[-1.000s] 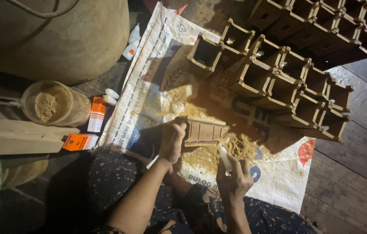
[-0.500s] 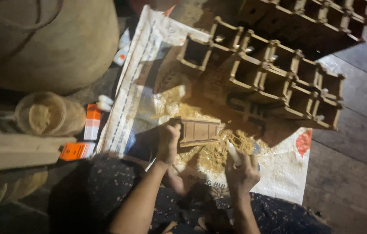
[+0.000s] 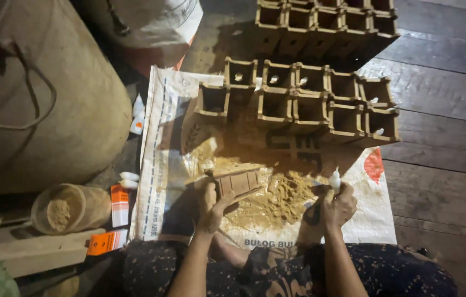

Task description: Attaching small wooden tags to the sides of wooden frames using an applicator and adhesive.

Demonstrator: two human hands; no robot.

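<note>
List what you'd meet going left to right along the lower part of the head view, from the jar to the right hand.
Clear jar of tan powder → orange carton → left hand → small brown wooden box it holds → heap of yellowish sawdust → right hand gripping a small white bottle.

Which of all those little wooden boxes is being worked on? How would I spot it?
Start at the white woven sack spread on the floor, then find the sawdust pile near the person's knees. The wooden box lies there on its side, gripped by the left hand, apart from the stacked rows of boxes.
</note>
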